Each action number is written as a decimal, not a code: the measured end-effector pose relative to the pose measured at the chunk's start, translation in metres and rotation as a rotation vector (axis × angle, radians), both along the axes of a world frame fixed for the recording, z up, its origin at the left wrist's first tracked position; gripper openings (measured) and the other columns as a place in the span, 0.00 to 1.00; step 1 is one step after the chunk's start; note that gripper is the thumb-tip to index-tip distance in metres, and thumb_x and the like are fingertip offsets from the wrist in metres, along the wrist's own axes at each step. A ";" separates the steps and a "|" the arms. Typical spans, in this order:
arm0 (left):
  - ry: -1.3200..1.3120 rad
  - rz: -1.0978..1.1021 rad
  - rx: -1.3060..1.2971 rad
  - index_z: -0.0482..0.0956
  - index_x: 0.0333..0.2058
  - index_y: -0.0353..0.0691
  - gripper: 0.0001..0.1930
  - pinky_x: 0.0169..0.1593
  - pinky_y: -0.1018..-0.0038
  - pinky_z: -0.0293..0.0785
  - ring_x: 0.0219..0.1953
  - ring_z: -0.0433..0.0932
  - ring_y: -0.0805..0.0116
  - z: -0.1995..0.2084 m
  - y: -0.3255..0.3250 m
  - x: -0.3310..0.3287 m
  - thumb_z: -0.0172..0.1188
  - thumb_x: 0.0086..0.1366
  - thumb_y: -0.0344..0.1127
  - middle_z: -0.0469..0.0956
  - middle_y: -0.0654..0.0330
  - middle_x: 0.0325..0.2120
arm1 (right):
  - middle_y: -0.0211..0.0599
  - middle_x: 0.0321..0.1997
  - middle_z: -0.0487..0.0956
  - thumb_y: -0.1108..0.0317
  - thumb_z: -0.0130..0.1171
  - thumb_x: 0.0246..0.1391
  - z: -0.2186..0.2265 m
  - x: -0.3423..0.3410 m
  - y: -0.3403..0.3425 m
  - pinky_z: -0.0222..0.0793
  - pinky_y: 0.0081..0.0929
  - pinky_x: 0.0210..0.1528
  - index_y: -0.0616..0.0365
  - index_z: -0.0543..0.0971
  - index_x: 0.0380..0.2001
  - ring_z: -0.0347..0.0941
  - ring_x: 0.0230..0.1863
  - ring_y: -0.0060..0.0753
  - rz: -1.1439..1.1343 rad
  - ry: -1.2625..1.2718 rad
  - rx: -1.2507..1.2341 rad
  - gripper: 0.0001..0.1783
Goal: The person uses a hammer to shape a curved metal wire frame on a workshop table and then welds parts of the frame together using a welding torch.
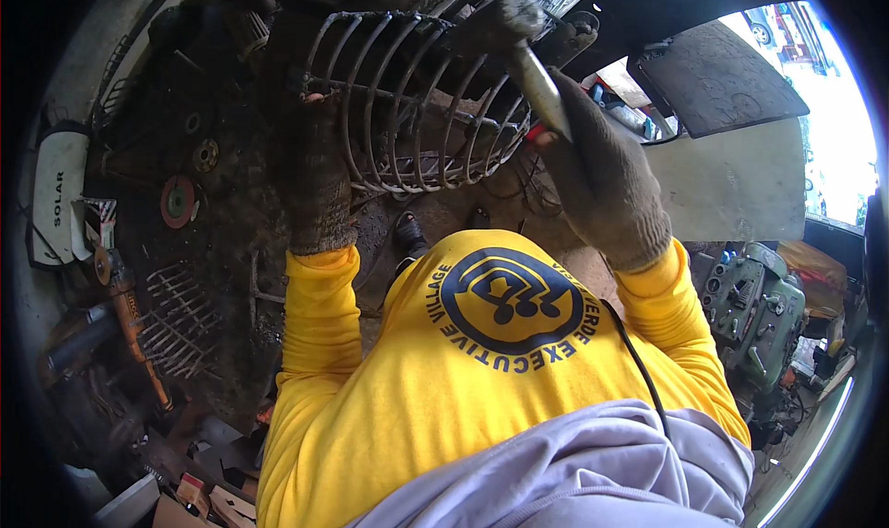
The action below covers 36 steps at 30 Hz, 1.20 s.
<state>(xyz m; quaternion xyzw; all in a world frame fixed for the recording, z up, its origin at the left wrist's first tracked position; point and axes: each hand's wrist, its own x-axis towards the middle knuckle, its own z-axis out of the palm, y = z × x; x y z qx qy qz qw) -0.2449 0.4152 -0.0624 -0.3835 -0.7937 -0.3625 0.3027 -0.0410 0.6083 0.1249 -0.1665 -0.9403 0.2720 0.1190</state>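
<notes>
Grips a hammer [537, 83] in closed right hand [607, 171], upper right of a barred metal cage [396, 102]. Has left hand [315, 162] at its left edge; cannot tell how closed, or if gripping it.

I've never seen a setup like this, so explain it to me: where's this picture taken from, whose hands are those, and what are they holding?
There's no robot here. A fisheye camera on the person's head looks down, so straight edges bend near the rim and the yellow top fills the lower middle.

Both hands wear dark knitted gloves. The right hand grips a hammer, its head raised. The left hand is at the left end of a curved metal-bar cage; its exact grip is hard to make out.

On the dark surface to the left are a reddish disc, an orange tool and a grid of rods. A green machine stands at right.
</notes>
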 end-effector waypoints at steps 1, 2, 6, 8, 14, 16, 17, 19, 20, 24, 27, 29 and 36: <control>0.045 -0.027 0.034 0.78 0.48 0.40 0.13 0.50 0.69 0.75 0.47 0.78 0.61 0.011 0.004 0.001 0.55 0.65 0.26 0.78 0.57 0.44 | 0.42 0.38 0.79 0.70 0.52 0.61 0.000 -0.001 0.001 0.71 0.25 0.38 0.65 0.65 0.61 0.75 0.35 0.25 0.002 -0.051 0.048 0.26; 0.047 -0.032 0.037 0.78 0.48 0.40 0.13 0.50 0.69 0.75 0.47 0.78 0.61 0.028 0.006 -0.001 0.55 0.65 0.26 0.78 0.57 0.44 | 0.42 0.38 0.79 0.70 0.52 0.61 0.003 -0.001 0.001 0.71 0.25 0.38 0.65 0.65 0.61 0.75 0.35 0.25 -0.002 -0.050 0.052 0.26; -0.776 -0.021 0.219 0.79 0.45 0.39 0.12 0.48 0.69 0.76 0.44 0.79 0.62 0.037 0.005 0.002 0.57 0.63 0.26 0.79 0.57 0.41 | 0.51 0.35 0.80 0.66 0.56 0.59 0.020 0.003 -0.007 0.73 0.28 0.35 0.62 0.61 0.64 0.79 0.32 0.33 -0.106 0.094 -0.146 0.32; -0.202 -0.090 0.173 0.79 0.45 0.39 0.11 0.47 0.69 0.76 0.44 0.79 0.61 -0.004 -0.004 -0.005 0.57 0.63 0.26 0.79 0.57 0.41 | 0.48 0.46 0.77 0.67 0.56 0.60 0.012 0.001 -0.001 0.72 0.24 0.40 0.63 0.59 0.64 0.78 0.39 0.30 0.062 0.561 -0.407 0.32; -0.075 -0.023 0.075 0.80 0.44 0.41 0.10 0.47 0.68 0.76 0.43 0.79 0.61 0.013 0.010 -0.003 0.57 0.64 0.28 0.79 0.58 0.40 | 0.49 0.28 0.79 0.64 0.55 0.60 0.011 -0.005 0.006 0.74 0.35 0.34 0.63 0.65 0.60 0.80 0.29 0.39 0.063 0.070 0.162 0.27; -0.016 0.013 0.074 0.80 0.44 0.42 0.10 0.47 0.69 0.76 0.44 0.79 0.61 0.011 0.010 -0.003 0.58 0.63 0.29 0.79 0.58 0.40 | 0.47 0.32 0.80 0.67 0.56 0.60 0.019 -0.003 -0.003 0.73 0.31 0.35 0.65 0.64 0.61 0.79 0.31 0.34 -0.043 0.195 -0.014 0.28; -0.005 0.025 0.072 0.80 0.44 0.42 0.10 0.47 0.69 0.76 0.44 0.79 0.61 0.008 0.009 0.000 0.58 0.63 0.29 0.79 0.58 0.41 | 0.46 0.34 0.80 0.68 0.56 0.60 0.021 0.002 -0.007 0.73 0.29 0.36 0.66 0.64 0.61 0.78 0.33 0.31 -0.074 0.252 -0.082 0.28; -0.038 0.055 -0.009 0.80 0.45 0.43 0.11 0.48 0.68 0.76 0.44 0.79 0.61 0.000 0.006 -0.002 0.58 0.63 0.29 0.79 0.58 0.41 | 0.38 0.34 0.78 0.69 0.53 0.61 0.029 0.004 -0.005 0.71 0.22 0.30 0.66 0.64 0.60 0.74 0.29 0.24 -0.101 0.399 -0.124 0.25; -0.045 0.067 -0.036 0.80 0.45 0.43 0.11 0.48 0.68 0.76 0.45 0.79 0.61 -0.001 0.005 -0.004 0.58 0.63 0.29 0.79 0.59 0.41 | 0.35 0.32 0.76 0.68 0.51 0.62 0.028 0.004 -0.005 0.70 0.19 0.26 0.66 0.64 0.59 0.72 0.26 0.22 -0.102 0.435 -0.120 0.24; -0.052 -0.019 0.031 0.79 0.45 0.43 0.12 0.48 0.68 0.76 0.45 0.79 0.61 0.007 0.007 -0.003 0.57 0.63 0.29 0.79 0.58 0.41 | 0.45 0.35 0.80 0.67 0.56 0.58 0.010 0.002 -0.007 0.74 0.33 0.36 0.62 0.64 0.61 0.79 0.36 0.40 -0.074 0.039 0.044 0.28; -0.090 -0.038 0.032 0.79 0.46 0.43 0.13 0.49 0.67 0.76 0.45 0.79 0.61 0.019 0.009 0.000 0.57 0.63 0.29 0.79 0.58 0.42 | 0.53 0.34 0.80 0.64 0.56 0.57 0.010 -0.007 0.000 0.75 0.40 0.39 0.57 0.65 0.61 0.79 0.38 0.53 -0.052 -0.093 0.130 0.28; -0.142 -0.013 0.006 0.79 0.47 0.44 0.13 0.48 0.67 0.76 0.45 0.79 0.60 0.038 0.010 0.003 0.57 0.63 0.29 0.79 0.58 0.42 | 0.49 0.33 0.80 0.64 0.54 0.59 0.011 -0.004 -0.003 0.74 0.37 0.38 0.59 0.66 0.60 0.80 0.35 0.49 -0.059 0.067 0.038 0.26; 0.004 0.047 -0.053 0.78 0.46 0.45 0.12 0.49 0.67 0.75 0.45 0.79 0.58 0.004 0.004 0.009 0.57 0.64 0.31 0.78 0.56 0.43 | 0.40 0.38 0.78 0.65 0.52 0.62 0.001 0.030 -0.004 0.71 0.27 0.41 0.65 0.66 0.59 0.74 0.36 0.26 -0.212 0.349 -0.297 0.25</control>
